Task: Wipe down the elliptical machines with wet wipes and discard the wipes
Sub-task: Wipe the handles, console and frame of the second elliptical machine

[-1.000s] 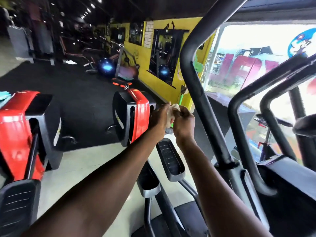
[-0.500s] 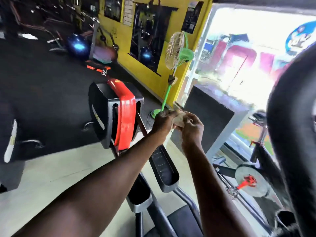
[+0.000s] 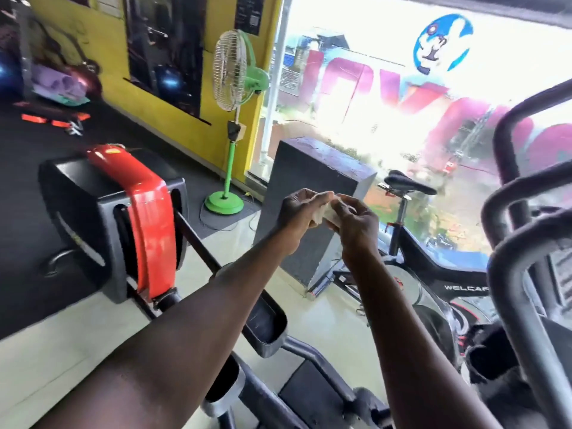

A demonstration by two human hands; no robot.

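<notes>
Both hands pinching one crumpled wet wipe (image 3: pixel 322 209) in mid-air, above the elliptical machine (image 3: pixel 130 221).

Held between left hand (image 3: pixel 298 212) and right hand (image 3: pixel 356 221), fingers curled onto the wipe from either side, hands close together. Compared with half a second ago: same two-handed hold on the wipe, view swung rightward, so the elliptical's red-and-black housing now further left and lower. Newly in sight right of the elliptical: an exercise bike (image 3: pixel 411 274) with black saddle (lettering on its frame partly cut off) by the bright window (image 3: pixel 402 88). Behind the elliptical: a green pedestal fan (image 3: pixel 230 119) against the yellow wall (image 3: pixel 216 97), fully visible now. Pale tiled floor (image 3: pixel 62 345) under the elliptical, black matting (image 3: pixel 18 212) beyond it. Grey box (image 3: pixel 309 212) right of the elliptical, behind the hands.
</notes>
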